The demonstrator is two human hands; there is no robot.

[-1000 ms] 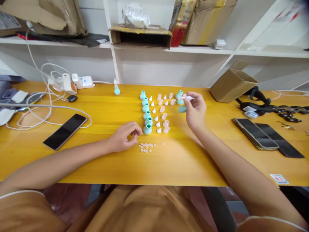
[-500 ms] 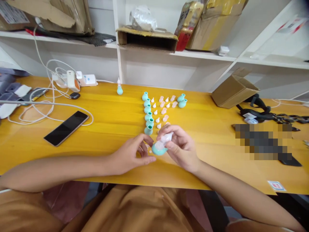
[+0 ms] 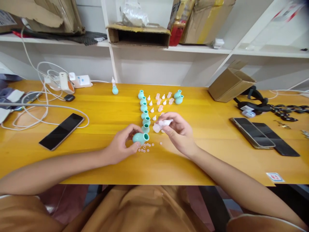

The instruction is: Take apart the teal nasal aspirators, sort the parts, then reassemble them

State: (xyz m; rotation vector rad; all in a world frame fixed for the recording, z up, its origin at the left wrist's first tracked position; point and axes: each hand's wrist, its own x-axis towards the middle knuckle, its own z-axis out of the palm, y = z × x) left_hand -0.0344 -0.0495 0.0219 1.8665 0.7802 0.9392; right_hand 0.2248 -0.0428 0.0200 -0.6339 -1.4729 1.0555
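Holding one teal bulb (image 3: 140,137) in left hand (image 3: 120,146), fingers curled round it, mouth facing right. Right hand (image 3: 180,132) pinches a clear cap/tip (image 3: 162,125), apart from the bulb; not joined yet. One finished unit (image 3: 115,88) far beyond left hand, probably. Bulb row (image 3: 144,109), tips (image 3: 154,110) and rings (image 3: 145,148) between hands on tabletop (image 3: 101,112) still loose; most left.

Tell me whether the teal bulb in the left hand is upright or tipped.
Tipped: the teal bulb lies sideways in the left hand, its open mouth pointing right.
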